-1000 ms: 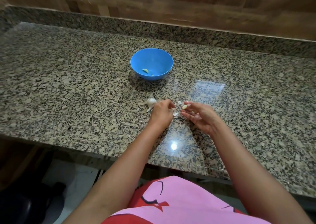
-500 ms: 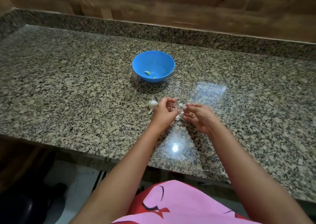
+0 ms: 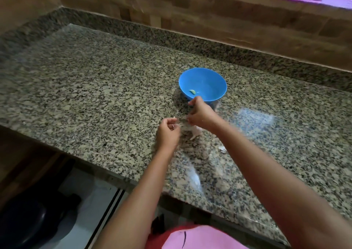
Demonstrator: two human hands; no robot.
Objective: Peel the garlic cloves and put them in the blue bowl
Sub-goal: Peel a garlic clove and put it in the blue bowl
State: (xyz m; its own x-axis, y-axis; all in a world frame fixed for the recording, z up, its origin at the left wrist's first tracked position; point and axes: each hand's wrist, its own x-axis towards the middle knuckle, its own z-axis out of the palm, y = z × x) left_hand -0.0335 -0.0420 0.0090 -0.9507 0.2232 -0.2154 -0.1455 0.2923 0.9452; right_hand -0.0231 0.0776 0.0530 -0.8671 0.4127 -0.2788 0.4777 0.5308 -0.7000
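A speckled grey-and-beige granite countertop fills most of what I see, running from the near edge back to a raised granite lip, with a brown wooden-block wall rising behind it. Both forearms reach in from the near side over the stone, above a pink garment with red patches at the bottom of the view.

Toward the far middle of the counter sits the round blue plastic bowl, upright, and one pale peeled garlic clove lies on its inner wall at the near left.

The right hand is stretched forward, its fingertips at the bowl's near rim, fingers bunched together as if pinching something small; the blur keeps me from telling what is between them, if anything. The left hand is nearer and to the left, curled with thumb and fingers pinching a thin whitish scrap of garlic skin that sticks up from the fingertips.

Just under the right wrist, on the stone, lies the white remainder of the garlic bulb with its stalk pointing toward the near side. A small white flake of peel rests on the counter a little nearer and to the right, beside the right forearm.
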